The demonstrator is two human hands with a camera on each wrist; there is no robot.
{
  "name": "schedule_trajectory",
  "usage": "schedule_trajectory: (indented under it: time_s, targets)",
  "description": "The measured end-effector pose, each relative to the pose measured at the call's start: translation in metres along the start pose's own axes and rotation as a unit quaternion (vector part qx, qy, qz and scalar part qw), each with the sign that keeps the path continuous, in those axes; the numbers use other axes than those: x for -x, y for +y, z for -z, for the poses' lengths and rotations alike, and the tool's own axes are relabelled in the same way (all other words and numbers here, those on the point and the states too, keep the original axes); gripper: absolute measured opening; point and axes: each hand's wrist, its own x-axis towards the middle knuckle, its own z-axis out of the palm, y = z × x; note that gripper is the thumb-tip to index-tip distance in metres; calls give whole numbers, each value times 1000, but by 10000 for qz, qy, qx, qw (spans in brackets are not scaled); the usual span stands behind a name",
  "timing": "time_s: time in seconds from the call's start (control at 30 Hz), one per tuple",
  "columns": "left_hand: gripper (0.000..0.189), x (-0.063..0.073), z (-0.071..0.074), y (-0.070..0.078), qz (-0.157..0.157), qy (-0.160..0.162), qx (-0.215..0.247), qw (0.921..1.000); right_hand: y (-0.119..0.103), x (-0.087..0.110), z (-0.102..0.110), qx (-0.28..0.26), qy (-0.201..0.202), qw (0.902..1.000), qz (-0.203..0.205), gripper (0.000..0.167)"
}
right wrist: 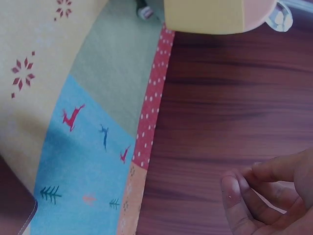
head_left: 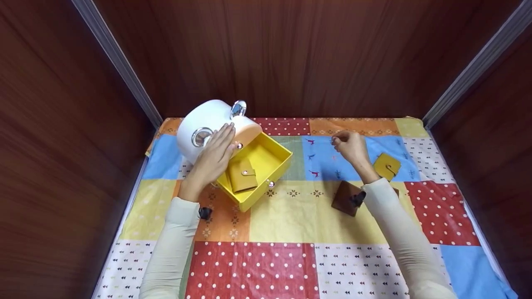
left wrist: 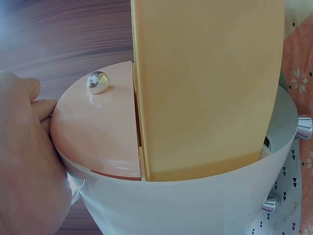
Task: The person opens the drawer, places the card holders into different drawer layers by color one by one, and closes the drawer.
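Note:
A white rounded drawer box (head_left: 208, 114) with shiny ears and a peach front stands tilted at the left. My left hand (head_left: 214, 155) rests on it with the fingers straight. Its yellow drawer (head_left: 270, 155) is pulled out, and a mustard wallet (head_left: 242, 176) with a snap strap lies inside. In the left wrist view, the peach front (left wrist: 98, 132) with its shiny knob sits beside the drawer. To the right, my right hand (head_left: 351, 147) hovers over the cloth, fingers loosely curled, with nothing visible in them. Nearest to it are a brown wallet (head_left: 346, 198) and another mustard wallet (head_left: 386, 166).
A patchwork cloth (head_left: 291, 220) covers the table. Wood-grain panels (head_left: 286, 58) enclose the back and both sides. Something brown (head_left: 396, 192) shows partly from behind the right forearm.

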Motion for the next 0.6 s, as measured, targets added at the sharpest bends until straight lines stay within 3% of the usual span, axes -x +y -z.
schedule_trajectory:
  time_s: [0.6]
  targets:
    - [56, 0, 0, 0, -48, 49, 23, 10000, 29, -4, 12, 40, 295, 9989, -369, 28]
